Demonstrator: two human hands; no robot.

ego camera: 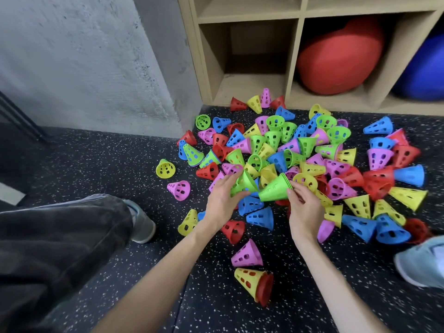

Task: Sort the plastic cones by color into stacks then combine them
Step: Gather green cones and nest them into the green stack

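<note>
A green cone (241,184) is gripped by the left hand (222,200), and a short stack of green cones (276,188) is held by the right hand (304,210), tips nearly touching. A mixed pile of cones (300,152) is spread at twelve o'clock on the speckled floor (96,159)

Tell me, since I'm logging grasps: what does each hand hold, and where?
Left hand: single green plastic cone, grip around its side. Right hand: nested green cone stack, at wide rim.
</note>
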